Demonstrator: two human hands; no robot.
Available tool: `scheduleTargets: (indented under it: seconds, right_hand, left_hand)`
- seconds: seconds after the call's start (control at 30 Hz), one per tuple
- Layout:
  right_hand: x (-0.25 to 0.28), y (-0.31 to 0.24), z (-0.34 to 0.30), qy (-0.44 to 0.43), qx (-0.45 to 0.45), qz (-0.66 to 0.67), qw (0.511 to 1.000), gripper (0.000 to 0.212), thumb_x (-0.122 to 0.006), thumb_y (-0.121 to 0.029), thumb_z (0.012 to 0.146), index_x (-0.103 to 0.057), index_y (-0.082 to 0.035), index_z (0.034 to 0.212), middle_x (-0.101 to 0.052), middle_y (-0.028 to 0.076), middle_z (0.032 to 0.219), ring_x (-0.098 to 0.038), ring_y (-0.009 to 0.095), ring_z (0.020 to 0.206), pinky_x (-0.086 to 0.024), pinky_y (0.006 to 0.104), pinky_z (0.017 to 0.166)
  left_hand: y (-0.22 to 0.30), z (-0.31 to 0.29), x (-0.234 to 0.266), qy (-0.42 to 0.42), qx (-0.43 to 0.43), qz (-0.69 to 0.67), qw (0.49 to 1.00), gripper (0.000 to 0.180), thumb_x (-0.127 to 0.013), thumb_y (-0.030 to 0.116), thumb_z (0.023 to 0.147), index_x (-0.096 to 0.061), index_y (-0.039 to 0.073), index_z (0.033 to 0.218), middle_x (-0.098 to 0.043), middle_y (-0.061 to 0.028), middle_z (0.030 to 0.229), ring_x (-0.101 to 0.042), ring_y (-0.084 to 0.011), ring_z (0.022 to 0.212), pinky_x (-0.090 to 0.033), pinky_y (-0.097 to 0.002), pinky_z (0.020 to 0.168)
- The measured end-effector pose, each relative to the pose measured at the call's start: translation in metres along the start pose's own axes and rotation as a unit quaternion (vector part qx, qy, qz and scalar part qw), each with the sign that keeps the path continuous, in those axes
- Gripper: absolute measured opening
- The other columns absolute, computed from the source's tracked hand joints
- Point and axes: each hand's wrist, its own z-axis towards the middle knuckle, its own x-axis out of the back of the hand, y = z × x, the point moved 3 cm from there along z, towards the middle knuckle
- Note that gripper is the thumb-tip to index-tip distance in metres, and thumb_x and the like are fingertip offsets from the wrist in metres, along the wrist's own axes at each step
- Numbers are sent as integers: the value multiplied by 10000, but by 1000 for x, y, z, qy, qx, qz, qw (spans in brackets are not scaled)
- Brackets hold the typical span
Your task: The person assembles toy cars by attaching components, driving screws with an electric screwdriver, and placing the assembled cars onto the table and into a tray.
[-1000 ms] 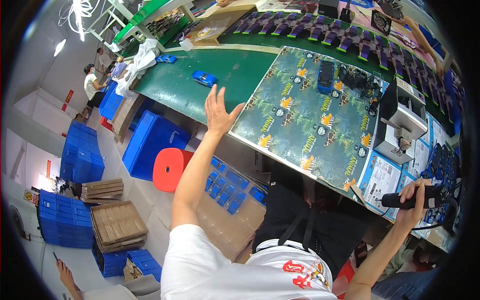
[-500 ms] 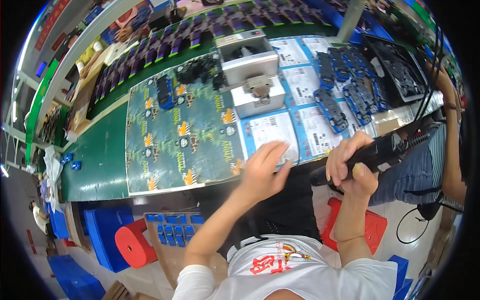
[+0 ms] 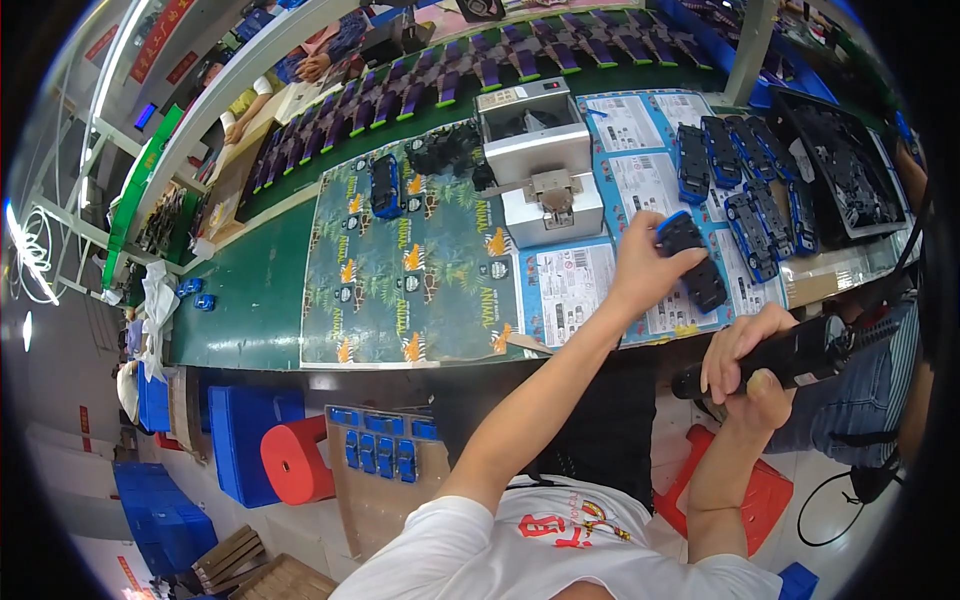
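My left hand (image 3: 640,268) reaches over the near right part of the workbench. Between its thumb and fingers is a toy car (image 3: 696,275) with a blue body, its black underside facing up. My right hand (image 3: 748,368) is closed around a black electric screwdriver (image 3: 812,352), held almost level in front of the bench edge. Several similar cars (image 3: 757,236) lie grouped just beyond the held one, undersides up. To the left of them stands a silver metal dispenser box (image 3: 553,207), perhaps a screw feeder.
A black tray (image 3: 840,165) of dark parts sits at the far right. One blue-and-black car (image 3: 385,187) and a pile of black parts (image 3: 447,150) lie on the animal-print sheet (image 3: 390,290). Below the bench are a red stool (image 3: 297,463) and a box of blue bodies (image 3: 350,500).
My left hand has moved right from the printed sheets and taken hold of a toy car. The screwdriver stays in my right hand. The whole view has shifted.
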Motion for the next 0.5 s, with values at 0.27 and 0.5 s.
scheduleTargets:
  seconds: [0.27,0.5]
  right_hand:
    - [-11,-2,39,17,106,41,993,276,-624,-259,921,-474,-39,992,-504,58,700,-498,154,534,-457,310,551]
    - [-68,55,129,97,195,31,975,130,-701,-35,858,-590,-7,918,-586,61,632,-574,155,502,-492,299,528]
  left_hand:
    - [39,-102,142,193,143,-254,937,310,-605,307,979,-582,34,1124,-661,-131,1021,-677,-230,859,-599,-434,792]
    - [27,-105,172,133,139,-219,956,339,-528,336,1021,-532,16,1135,-666,-124,912,-667,-185,701,-590,-344,634]
